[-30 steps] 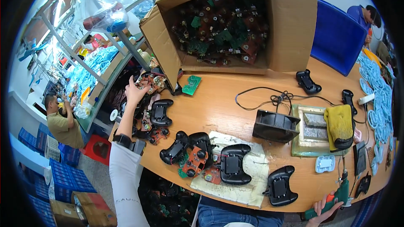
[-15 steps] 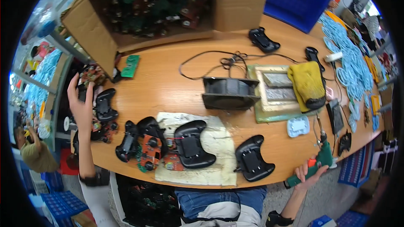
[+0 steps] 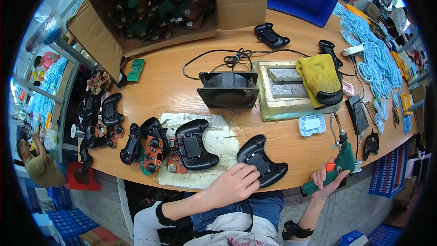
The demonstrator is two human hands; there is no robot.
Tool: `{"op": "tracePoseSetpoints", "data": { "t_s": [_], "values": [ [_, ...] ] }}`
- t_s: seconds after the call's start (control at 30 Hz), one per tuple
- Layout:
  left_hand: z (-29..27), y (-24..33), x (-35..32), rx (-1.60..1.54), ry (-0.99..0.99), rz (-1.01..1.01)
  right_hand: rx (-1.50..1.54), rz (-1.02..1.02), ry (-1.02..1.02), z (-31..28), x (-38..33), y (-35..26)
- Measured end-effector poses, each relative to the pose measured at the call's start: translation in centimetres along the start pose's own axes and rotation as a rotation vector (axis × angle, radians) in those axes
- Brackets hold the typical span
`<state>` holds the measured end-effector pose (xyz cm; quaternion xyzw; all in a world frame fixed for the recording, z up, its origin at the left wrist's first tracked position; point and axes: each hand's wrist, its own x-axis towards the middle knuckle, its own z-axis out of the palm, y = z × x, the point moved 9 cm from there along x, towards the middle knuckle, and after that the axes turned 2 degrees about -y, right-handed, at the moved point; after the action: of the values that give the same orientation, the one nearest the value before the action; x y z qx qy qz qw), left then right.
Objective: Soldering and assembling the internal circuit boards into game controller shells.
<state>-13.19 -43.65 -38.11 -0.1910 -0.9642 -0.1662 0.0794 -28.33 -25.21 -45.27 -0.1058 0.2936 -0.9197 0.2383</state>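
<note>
My left hand lies at the near left edge of a black game controller shell, its bent fingers closed on the rim; the fingertips are partly hidden. In my right hand is a green soldering gun with an orange trigger, its metal tip pointing away from me. On a worn white sheet to the left rests another black controller shell, beside an orange circuit board with black thumbsticks. A further controller stands left of that board.
A black fan stands mid-table, next to a framed tray bearing metal blocks and a yellow cloth. A light-blue dish is near the gun. Behind are a cardboard box of circuit boards and a blue bin.
My left hand has moved from the pile of parts at far left to the controller shell at right, and touches it. My right hand still holds the soldering gun. The view has shifted slightly.
</note>
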Motion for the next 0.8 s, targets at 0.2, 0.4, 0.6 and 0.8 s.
{"op": "tracePoseSetpoints", "data": {
  "t_s": [0.2,0.4,0.6,0.8],
  "values": [
    [-8.9,-1.6,-2.1,-0.363,0.161,-0.173,0.029,0.011,0.0,-0.5,0.1,0.1],
    [-19.1,-5.4,5.1,-0.261,0.265,-0.126,0.083,-0.03,-0.043,-0.7,-0.2,-0.5],
    [-20.3,-10.8,16.1,0.115,0.229,0.007,0.089,-0.005,-0.074,1.1,-0.1,0.8],
    [-23.5,-12.6,11.6,0.12,0.186,-0.071,0.041,-0.018,0.099,-1.8,-0.9,-0.2]
  ]
}}
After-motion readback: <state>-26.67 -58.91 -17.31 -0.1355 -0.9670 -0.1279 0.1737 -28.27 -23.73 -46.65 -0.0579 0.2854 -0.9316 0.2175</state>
